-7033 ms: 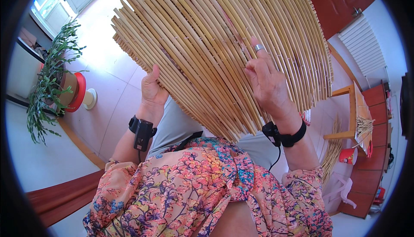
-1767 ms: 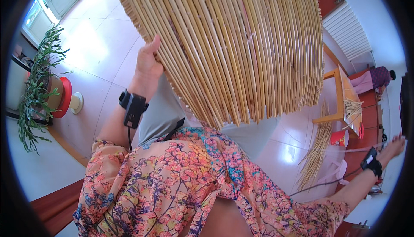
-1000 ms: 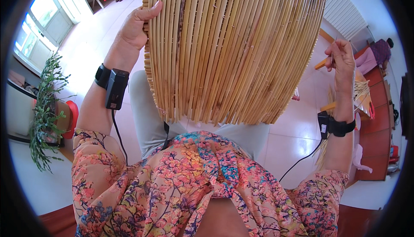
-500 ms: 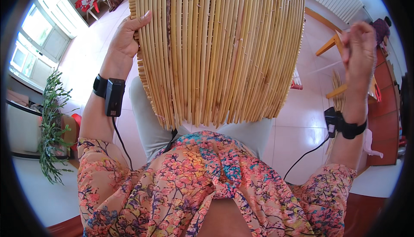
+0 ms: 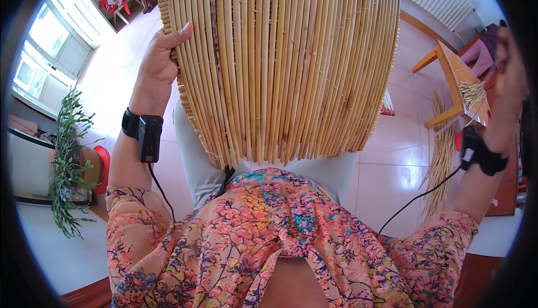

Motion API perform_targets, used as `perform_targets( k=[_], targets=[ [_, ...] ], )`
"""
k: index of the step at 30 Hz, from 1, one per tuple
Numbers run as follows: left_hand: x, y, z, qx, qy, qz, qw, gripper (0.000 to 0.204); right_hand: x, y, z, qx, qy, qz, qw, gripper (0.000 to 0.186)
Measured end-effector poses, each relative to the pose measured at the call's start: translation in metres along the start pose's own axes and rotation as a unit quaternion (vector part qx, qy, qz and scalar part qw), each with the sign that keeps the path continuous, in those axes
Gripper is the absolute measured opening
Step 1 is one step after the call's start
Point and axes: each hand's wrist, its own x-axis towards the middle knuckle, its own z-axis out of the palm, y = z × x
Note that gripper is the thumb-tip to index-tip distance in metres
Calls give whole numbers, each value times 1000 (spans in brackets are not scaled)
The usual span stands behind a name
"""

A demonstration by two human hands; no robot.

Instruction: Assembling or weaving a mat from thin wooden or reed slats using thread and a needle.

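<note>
Bamboo mat [image 5: 280, 61] in L hand [image 5: 159, 64] fingers.

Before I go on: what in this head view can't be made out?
- Right hand: blurred at the picture's dark rim; its grip and anything in it unreadable.
- Curved mat of tan reed stalks: top cut off by the upper edge.
- Left hand: fingertips hidden behind the mat's edge.

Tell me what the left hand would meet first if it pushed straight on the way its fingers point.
The left hand already grips the left edge of the reed mat, fingers curled over it and pointing right. Pushing on, it would probably just press further across the mat's slats; depth is unclear.
</note>
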Motion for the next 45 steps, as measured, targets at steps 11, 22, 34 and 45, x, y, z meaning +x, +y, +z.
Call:
perform_targets(
  k=[11,22,34,45],
  targets=[
    [-12,-2,0,12,3,31,999,42,-118,68,121,-39,-320,25,946,6],
    [-23,0,0,-9,12,38,999,40,-131,71,131,-89,-292,-67,950,8],
    [-30,1,4,-16,25,47,998,40,-137,60,138,-54,-280,-58,957,5],
    [-34,0,5,-6,18,57,998,40,-136,48,142,-130,-285,-92,945,4]
  ],
)
